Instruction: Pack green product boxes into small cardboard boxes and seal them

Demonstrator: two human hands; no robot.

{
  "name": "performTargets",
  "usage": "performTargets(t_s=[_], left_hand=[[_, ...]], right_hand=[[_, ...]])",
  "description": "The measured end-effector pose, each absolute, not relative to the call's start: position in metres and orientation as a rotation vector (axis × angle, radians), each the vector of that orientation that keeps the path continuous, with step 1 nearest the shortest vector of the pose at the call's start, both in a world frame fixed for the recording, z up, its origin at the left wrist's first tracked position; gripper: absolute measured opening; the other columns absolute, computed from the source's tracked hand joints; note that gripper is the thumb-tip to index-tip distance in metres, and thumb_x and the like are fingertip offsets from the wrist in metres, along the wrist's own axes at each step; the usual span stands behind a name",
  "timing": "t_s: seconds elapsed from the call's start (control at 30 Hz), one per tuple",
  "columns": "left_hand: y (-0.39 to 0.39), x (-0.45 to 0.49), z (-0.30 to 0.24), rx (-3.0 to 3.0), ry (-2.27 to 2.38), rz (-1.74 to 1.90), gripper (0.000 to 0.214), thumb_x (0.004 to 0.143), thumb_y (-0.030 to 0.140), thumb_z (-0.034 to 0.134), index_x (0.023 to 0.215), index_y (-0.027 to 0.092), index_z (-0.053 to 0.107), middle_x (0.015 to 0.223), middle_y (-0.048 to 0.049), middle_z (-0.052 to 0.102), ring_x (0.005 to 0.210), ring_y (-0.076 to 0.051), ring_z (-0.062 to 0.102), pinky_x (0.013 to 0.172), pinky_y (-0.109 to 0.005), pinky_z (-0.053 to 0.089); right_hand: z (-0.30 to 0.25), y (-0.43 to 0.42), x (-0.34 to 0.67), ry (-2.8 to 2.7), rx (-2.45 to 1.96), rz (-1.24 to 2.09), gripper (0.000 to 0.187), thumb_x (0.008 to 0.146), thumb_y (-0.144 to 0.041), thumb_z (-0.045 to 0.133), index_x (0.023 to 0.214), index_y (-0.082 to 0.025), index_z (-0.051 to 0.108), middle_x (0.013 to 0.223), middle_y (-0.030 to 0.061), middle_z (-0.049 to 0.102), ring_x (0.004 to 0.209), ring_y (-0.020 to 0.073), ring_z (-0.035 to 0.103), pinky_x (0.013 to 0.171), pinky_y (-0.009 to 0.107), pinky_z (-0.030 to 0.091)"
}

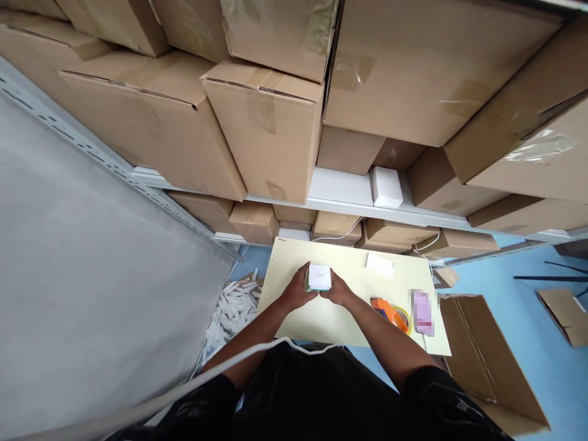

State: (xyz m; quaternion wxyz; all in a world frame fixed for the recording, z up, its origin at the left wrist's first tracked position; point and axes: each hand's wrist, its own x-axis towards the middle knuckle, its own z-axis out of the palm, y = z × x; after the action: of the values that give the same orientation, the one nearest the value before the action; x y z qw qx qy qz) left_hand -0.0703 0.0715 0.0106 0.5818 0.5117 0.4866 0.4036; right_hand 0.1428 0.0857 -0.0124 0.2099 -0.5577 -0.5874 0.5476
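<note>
A small white box (320, 277) is gripped from both sides over the middle of a pale yellow table (340, 318). My left hand (298, 289) is closed on its left side and my right hand (337, 290) on its right side. The box's top face shows a small printed mark. A flat white card (380, 265) lies farther back on the table, to the right of the box.
An orange tape dispenser (390, 312) and a blurred pink object (422, 312) lie at the table's right. Shelves of brown cartons (261, 122) rise behind, with one white box (386, 186) on a shelf. White strips (232, 309) litter the floor at left. An open carton (487, 361) stands at right.
</note>
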Motion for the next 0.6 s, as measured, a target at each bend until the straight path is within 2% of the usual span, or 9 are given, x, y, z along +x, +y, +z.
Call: performTargets(t_s=[0.07,0.13,0.23,0.33,0.43,0.5,0.57,0.6], left_hand=[[0.074,-0.080,0.030,1.388,1.124,0.943,0.088,0.063,0.023,0.088,0.145,0.022,0.056,0.149,-0.0163,0.054,0.140,-0.036,0.048,0.117,-0.051,0.039],[0.081,-0.086,0.050,1.532,1.099,0.925,0.068,0.071,0.023,0.082,0.136,0.024,0.063,0.139,-0.0131,0.062,0.132,-0.033,0.056,0.114,-0.048,0.043],[0.102,-0.083,0.075,1.568,1.180,0.926,0.035,0.080,0.025,0.073,0.115,0.024,0.069,0.116,-0.0073,0.072,0.107,-0.026,0.066,0.098,-0.042,0.051],[0.121,-0.072,0.088,1.639,1.368,0.917,0.008,0.083,0.028,0.068,0.085,0.022,0.064,0.091,-0.0017,0.067,0.086,-0.020,0.062,0.084,-0.034,0.051],[0.124,-0.063,0.090,1.827,1.425,0.815,0.023,0.085,0.024,0.062,0.065,0.022,0.051,0.081,-0.0015,0.060,0.085,-0.019,0.059,0.083,-0.033,0.049],[0.115,-0.061,0.092,1.942,1.420,0.743,0.017,0.085,0.022,0.063,0.070,0.022,0.054,0.092,-0.0039,0.063,0.097,-0.022,0.060,0.090,-0.034,0.049],[0.102,-0.061,0.095,2.013,1.452,0.663,0.008,0.083,0.022,0.067,0.088,0.022,0.062,0.111,-0.0065,0.065,0.111,-0.024,0.060,0.098,-0.036,0.048],[0.096,-0.061,0.098,2.023,1.488,0.610,0.018,0.081,0.023,0.069,0.098,0.022,0.063,0.118,-0.0072,0.064,0.115,-0.025,0.059,0.100,-0.037,0.048]], right_hand=[[-0.015,0.082,0.144,-1.635,-1.571,1.503,0.075,0.062,-0.019,0.077,0.134,-0.026,0.057,0.108,0.0019,0.073,0.095,0.0265,0.068,0.086,0.042,0.054],[-0.017,0.077,0.145,-1.618,-1.608,1.479,0.071,0.062,-0.020,0.077,0.130,-0.026,0.058,0.106,0.0016,0.073,0.093,0.0267,0.068,0.086,0.042,0.054],[-0.017,0.073,0.144,-1.605,-1.649,1.452,0.066,0.062,-0.021,0.076,0.125,-0.027,0.060,0.101,0.0009,0.073,0.090,0.0264,0.067,0.084,0.041,0.053],[-0.009,0.073,0.140,-1.643,-1.666,1.420,0.068,0.062,-0.021,0.075,0.127,-0.027,0.058,0.098,0.0002,0.072,0.088,0.0256,0.066,0.082,0.038,0.052],[0.005,0.075,0.137,-1.713,-1.704,1.415,0.070,0.065,-0.019,0.074,0.132,-0.026,0.056,0.102,0.0004,0.071,0.089,0.0242,0.067,0.082,0.037,0.053],[0.016,0.074,0.137,-1.751,-1.676,1.387,0.074,0.065,-0.019,0.076,0.135,-0.025,0.054,0.112,0.0031,0.069,0.097,0.0255,0.067,0.088,0.039,0.054],[0.027,0.070,0.137,-1.754,-1.574,1.327,0.083,0.065,-0.022,0.080,0.142,-0.024,0.050,0.129,0.0074,0.063,0.112,0.0283,0.064,0.097,0.043,0.053],[0.032,0.067,0.137,-1.741,-1.525,1.288,0.088,0.066,-0.024,0.081,0.147,-0.024,0.046,0.137,0.0094,0.058,0.120,0.0295,0.061,0.101,0.045,0.052]])
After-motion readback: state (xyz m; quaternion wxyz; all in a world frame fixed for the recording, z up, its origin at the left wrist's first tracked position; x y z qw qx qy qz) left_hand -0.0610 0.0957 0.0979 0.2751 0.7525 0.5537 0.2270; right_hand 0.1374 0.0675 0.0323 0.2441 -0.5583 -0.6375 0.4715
